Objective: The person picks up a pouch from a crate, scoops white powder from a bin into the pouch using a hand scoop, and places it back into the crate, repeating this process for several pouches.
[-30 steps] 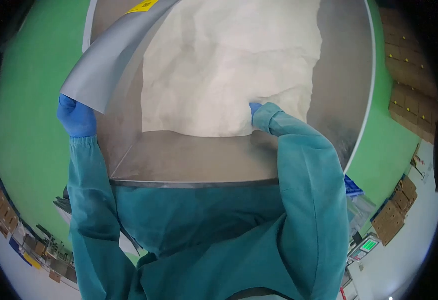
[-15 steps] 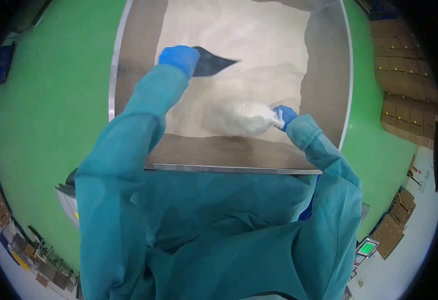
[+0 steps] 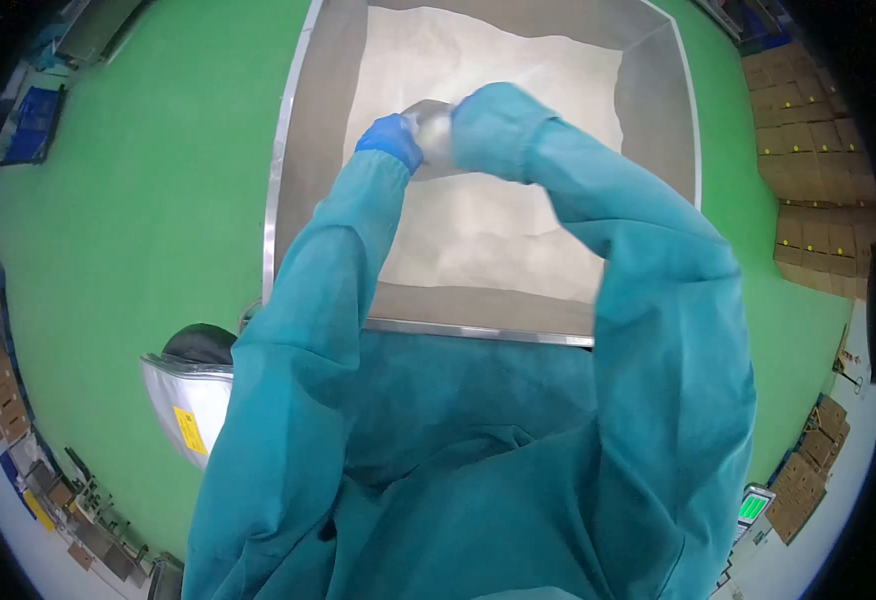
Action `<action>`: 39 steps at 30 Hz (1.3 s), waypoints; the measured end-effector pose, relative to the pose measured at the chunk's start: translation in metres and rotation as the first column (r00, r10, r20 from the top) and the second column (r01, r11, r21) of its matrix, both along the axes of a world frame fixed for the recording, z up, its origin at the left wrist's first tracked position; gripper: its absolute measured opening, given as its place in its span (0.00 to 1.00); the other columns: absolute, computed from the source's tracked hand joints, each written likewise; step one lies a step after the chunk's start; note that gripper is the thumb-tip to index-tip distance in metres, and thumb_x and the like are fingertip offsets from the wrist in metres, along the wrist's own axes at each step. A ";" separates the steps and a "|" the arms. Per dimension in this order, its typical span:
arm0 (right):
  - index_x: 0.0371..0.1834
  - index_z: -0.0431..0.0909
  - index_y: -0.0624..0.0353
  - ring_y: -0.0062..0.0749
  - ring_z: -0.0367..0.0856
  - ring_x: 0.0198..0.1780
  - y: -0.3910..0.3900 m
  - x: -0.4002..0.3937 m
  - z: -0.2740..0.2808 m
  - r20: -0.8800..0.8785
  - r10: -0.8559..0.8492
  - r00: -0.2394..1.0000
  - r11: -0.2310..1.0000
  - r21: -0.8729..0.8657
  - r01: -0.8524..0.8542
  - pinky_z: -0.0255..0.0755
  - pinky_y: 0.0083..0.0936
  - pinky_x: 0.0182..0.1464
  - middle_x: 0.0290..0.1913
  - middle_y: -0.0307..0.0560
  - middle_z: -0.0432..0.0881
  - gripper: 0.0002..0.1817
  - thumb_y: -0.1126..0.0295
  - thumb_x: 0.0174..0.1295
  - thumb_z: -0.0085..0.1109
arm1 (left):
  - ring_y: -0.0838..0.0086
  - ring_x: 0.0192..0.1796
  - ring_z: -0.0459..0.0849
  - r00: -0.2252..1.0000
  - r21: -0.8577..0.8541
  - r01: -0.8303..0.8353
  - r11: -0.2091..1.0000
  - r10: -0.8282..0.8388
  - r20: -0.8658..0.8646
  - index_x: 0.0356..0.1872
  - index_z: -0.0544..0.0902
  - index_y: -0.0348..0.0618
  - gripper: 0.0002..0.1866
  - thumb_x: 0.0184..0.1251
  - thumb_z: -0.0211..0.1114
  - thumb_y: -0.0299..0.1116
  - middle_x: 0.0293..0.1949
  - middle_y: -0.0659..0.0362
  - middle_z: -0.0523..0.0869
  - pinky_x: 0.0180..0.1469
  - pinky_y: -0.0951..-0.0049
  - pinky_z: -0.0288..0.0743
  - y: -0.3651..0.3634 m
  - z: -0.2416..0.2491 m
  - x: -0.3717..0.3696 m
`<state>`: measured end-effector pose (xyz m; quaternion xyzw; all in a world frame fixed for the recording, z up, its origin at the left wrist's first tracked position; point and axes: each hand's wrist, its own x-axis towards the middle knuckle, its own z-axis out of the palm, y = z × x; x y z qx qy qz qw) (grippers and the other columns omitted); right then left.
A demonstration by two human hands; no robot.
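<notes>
A steel bin (image 3: 478, 328) of white powder (image 3: 488, 225) stands in front of me. Over the powder, my left hand (image 3: 391, 141), in a blue glove, is closed at the side of a whitish plastic bag (image 3: 434, 138), blurred by motion. A grey, smeared shape (image 3: 426, 106) shows around the bag. My right hand (image 3: 463, 104) meets the bag from the other side. Its fingers are hidden behind the teal sleeve, with only a sliver of blue glove showing, so I cannot tell how it grips.
At my left stands an open silver pouch (image 3: 183, 395) with a yellow label and a dark inside. A lit green display (image 3: 753, 508) is at lower right. Stacked cartons (image 3: 808, 130) line the right side. Green floor (image 3: 148, 180) surrounds the bin.
My right hand has swung up and left to meet my left hand, bringing the filled bag off the powder. The dark, pointed sheet-like tool no longer shows clearly. My view has shifted slightly.
</notes>
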<state>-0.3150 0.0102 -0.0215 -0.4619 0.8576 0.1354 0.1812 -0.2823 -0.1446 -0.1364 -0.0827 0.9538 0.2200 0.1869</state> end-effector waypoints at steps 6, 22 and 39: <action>0.43 0.80 0.54 0.46 0.79 0.35 0.006 0.021 0.055 0.040 -0.254 0.966 0.914 -0.318 0.253 0.74 0.34 0.36 0.33 0.54 0.81 0.15 0.70 0.50 0.58 | 0.54 0.48 0.80 0.992 0.007 -0.116 0.993 0.116 -0.057 0.50 0.78 0.43 0.20 0.53 0.57 0.31 0.45 0.45 0.81 0.51 0.62 0.75 -0.033 -0.042 0.025; 0.44 0.78 0.57 0.49 0.78 0.47 0.089 0.120 -0.403 0.436 -0.441 0.785 0.870 -0.007 0.492 0.71 0.38 0.51 0.42 0.54 0.80 0.15 0.65 0.55 0.50 | 0.53 0.48 0.80 0.986 0.149 -0.152 0.977 0.160 -0.044 0.56 0.74 0.51 0.24 0.55 0.54 0.33 0.44 0.46 0.82 0.51 0.59 0.73 -0.011 -0.018 0.042; 0.26 0.79 0.59 0.49 0.80 0.35 0.018 -0.010 0.023 -0.143 -0.074 0.987 0.964 -0.265 0.034 0.73 0.40 0.38 0.30 0.53 0.81 0.12 0.63 0.55 0.50 | 0.53 0.51 0.78 0.968 0.260 -0.133 0.956 0.182 -0.173 0.53 0.75 0.41 0.22 0.54 0.56 0.33 0.48 0.46 0.80 0.54 0.60 0.72 -0.018 -0.039 0.034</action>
